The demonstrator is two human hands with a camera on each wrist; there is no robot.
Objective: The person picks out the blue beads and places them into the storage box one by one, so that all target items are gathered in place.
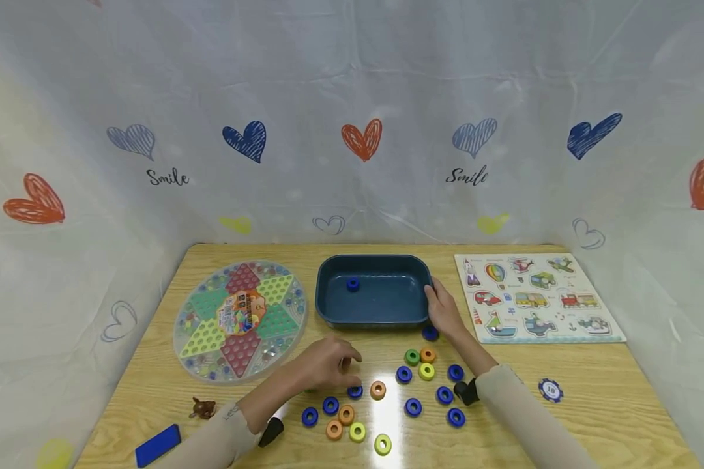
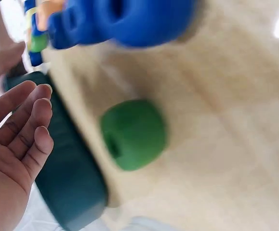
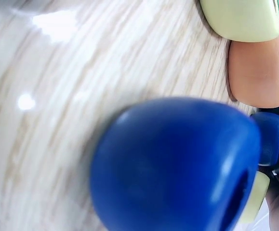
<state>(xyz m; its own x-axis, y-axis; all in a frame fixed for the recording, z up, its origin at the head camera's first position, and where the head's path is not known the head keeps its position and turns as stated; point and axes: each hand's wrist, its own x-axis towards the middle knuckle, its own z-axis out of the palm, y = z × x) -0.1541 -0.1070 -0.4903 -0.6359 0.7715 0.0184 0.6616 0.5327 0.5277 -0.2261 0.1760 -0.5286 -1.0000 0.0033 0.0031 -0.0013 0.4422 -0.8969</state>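
A dark teal plastic bin (image 1: pixel 373 324) stands at the table's middle back, with one blue ring (image 1: pixel 352 284) lying inside. My right hand (image 1: pixel 444 309) grips its right rim; only a sliver of that hand shows in the right wrist view. My left hand (image 1: pixel 328 361) hovers just above a blue ring (image 1: pixel 354 392), fingers loosely bent, apart and holding nothing. In the left wrist view a green ring (image 2: pixel 133 134) lies on the wood near the hand. An orange ring (image 1: pixel 378 390) sits just right of the left hand.
Several blue, yellow, orange and green rings, such as a yellow one (image 1: pixel 382 445), are scattered in front. A round Chinese checkers board (image 1: pixel 240 322) lies left, a picture puzzle board (image 1: pixel 536 299) right. Also there: a blue block (image 1: pixel 158 445), a brown figurine (image 1: pixel 203 408), a poker chip (image 1: pixel 551 390).
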